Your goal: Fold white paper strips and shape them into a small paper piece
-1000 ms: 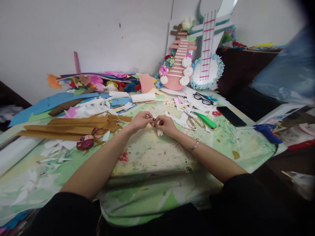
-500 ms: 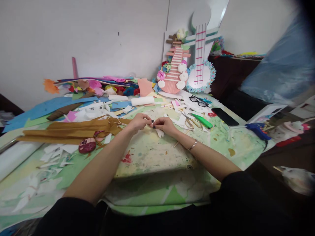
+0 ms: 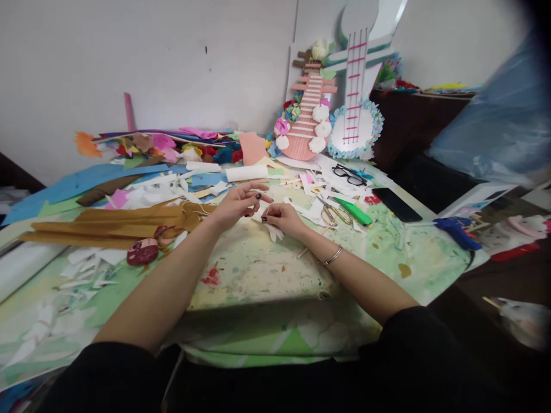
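My right hand (image 3: 284, 220) is closed in a pinch on a small white paper flower (image 3: 274, 232), whose petal-like strips hang below the fingers. Just to its left, my left hand (image 3: 241, 204) has its fingers stretched out and apart, with nothing visible in them. The fingertips of the two hands are close together above the paint-stained table cover (image 3: 258, 269). Part of the white paper is hidden behind my right fingers. A thin wooden stick (image 3: 303, 252) lies beside my right wrist.
Gold-handled scissors (image 3: 336, 214), a green utility knife (image 3: 353, 211), glasses (image 3: 349, 175) and a phone (image 3: 396, 205) lie to the right, near a blue glue gun (image 3: 457, 232). Brown crepe paper (image 3: 107, 225) and white scraps cover the left. Paper-flowered instrument models (image 3: 306, 117) lean at the back.
My left hand has let go of the white paper and moved slightly up and left, its fingers opening out. My right hand keeps its pinch.
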Demonstrator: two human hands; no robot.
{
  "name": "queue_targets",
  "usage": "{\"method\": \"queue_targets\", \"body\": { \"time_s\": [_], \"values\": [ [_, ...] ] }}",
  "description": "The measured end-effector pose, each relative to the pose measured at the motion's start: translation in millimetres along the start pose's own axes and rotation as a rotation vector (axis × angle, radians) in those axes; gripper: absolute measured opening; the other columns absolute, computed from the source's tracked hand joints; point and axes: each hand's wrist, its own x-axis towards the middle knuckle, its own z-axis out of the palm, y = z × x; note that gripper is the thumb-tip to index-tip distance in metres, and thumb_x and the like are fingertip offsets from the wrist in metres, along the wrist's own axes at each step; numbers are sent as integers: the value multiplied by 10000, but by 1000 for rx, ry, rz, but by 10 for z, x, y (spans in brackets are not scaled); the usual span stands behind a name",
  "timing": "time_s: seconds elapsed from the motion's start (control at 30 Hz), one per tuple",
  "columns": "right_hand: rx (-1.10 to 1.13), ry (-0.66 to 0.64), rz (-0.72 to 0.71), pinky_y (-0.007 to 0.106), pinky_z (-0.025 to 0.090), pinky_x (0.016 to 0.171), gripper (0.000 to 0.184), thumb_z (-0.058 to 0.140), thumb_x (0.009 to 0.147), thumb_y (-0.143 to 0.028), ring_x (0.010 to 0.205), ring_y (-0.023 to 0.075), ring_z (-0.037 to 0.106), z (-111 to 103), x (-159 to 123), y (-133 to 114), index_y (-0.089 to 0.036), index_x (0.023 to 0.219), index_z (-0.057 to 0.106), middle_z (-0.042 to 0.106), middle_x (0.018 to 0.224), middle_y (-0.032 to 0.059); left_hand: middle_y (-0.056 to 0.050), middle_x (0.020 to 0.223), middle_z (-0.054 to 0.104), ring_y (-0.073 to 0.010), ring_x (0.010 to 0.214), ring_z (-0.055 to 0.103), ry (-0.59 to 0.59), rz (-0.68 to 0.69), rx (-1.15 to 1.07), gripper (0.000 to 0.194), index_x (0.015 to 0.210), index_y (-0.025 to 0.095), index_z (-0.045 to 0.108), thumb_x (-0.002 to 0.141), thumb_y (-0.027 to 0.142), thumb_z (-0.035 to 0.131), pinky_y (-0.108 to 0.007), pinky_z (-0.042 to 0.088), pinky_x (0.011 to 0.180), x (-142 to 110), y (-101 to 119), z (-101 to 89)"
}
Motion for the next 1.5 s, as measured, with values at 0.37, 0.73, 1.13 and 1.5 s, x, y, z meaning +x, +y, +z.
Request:
{"method": "queue_targets", "body": {
  "time_s": [0.37, 0.73, 1.13, 1.5],
  "values": [
    [121, -37, -2, 226, 410, 582, 164, 689, 632, -276, 623, 122, 571, -20, 9, 17, -140, 716, 652, 664, 688, 21, -107, 1039, 660, -86, 552, 558, -66, -76, 340, 439, 994, 120, 634, 559, 167, 675, -170, 399, 405, 28, -241, -121],
    [180, 0, 68, 209, 373, 523, 210, 744, 591, -295, 554, 104, 543, -22, 4, -10, -153, 696, 630, 653, 605, -9, -46, 704, 688, -147, 630, 635, 1, 28, 439, 230, 823, 125, 695, 603, 188, 671, -227, 516, 557, 61, -294, -80],
    [267, 89, 216, 210, 395, 505, 138, 707, 552, -211, 510, 88, 526, -103, -25, -92, -139, 659, 657, 673, 597, 15, -25, 656, 651, -124, 618, 618, -15, 25, 369, 311, 811, 119, 653, 594, 289, 798, -238, 513, 615, 39, -228, -21],
    [195, 101, 223, 212, 383, 485, 145, 693, 511, -155, 495, 86, 497, -172, -61, -62, -121, 652, 687, 617, 528, -7, -53, 669, 694, -132, 612, 647, -219, -72, 249, 363, 870, 101, 691, 565, 234, 835, -220, 503, 603, 12, -204, -41]
  ]
}}
